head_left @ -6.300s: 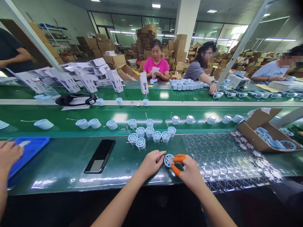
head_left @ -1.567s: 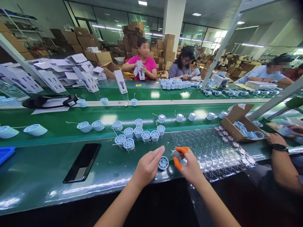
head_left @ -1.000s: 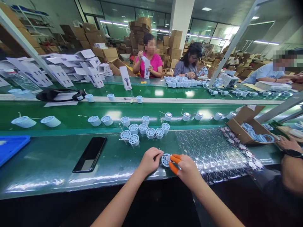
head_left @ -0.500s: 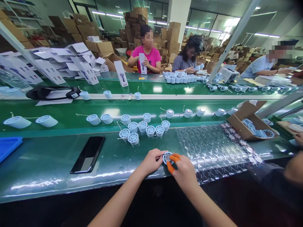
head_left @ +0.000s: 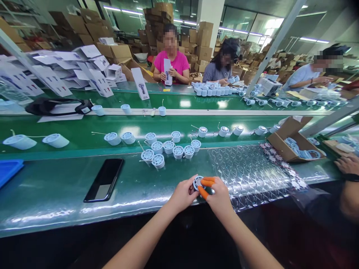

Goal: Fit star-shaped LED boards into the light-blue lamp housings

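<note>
My left hand (head_left: 183,193) is closed around the side of a light blue round housing (head_left: 195,178) with a slotted rim, just above the table's front edge. Orange covers sit on the thumb and fingers of my right hand (head_left: 217,192). Its fingertips press together at the middle of the housing, on a small grey round piece (head_left: 199,181) that they partly cover. Beyond my hands stands a cluster of similar light blue housings (head_left: 178,152), some with white wires sticking out.
A black phone (head_left: 104,180) lies to the left, near a blue tray (head_left: 9,172). Clear bubbled plastic sheeting (head_left: 246,168) is at the right, below an open carton (head_left: 290,136) of light blue rings. Co-workers sit across the belt; another person's hand (head_left: 347,164) is at far right.
My left hand has wrapped further round the housing, its thumb now at the near side. My right fingers stay at the housing's middle. The view has shifted slightly.
</note>
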`<action>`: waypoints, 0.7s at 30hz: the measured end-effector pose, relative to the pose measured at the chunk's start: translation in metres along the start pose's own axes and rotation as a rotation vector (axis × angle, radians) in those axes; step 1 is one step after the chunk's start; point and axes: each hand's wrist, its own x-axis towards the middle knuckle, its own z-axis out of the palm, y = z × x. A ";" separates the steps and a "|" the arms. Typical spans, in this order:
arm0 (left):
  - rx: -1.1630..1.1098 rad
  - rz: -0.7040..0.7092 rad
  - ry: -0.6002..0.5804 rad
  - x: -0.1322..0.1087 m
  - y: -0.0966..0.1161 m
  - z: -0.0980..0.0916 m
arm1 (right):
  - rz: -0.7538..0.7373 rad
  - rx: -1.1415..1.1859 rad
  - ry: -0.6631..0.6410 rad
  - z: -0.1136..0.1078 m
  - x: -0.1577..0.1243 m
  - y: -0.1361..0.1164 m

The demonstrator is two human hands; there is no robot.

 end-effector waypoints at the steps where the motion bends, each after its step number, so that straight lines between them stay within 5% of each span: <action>1: -0.013 -0.003 0.000 0.002 0.000 0.000 | -0.006 -0.010 -0.011 0.000 0.000 0.001; 15: -0.018 0.026 -0.042 0.008 0.006 -0.006 | -0.087 -0.144 -0.107 -0.006 -0.001 -0.005; 21: 0.277 0.056 0.159 0.005 0.013 -0.009 | 0.107 0.020 -0.009 -0.003 -0.019 -0.015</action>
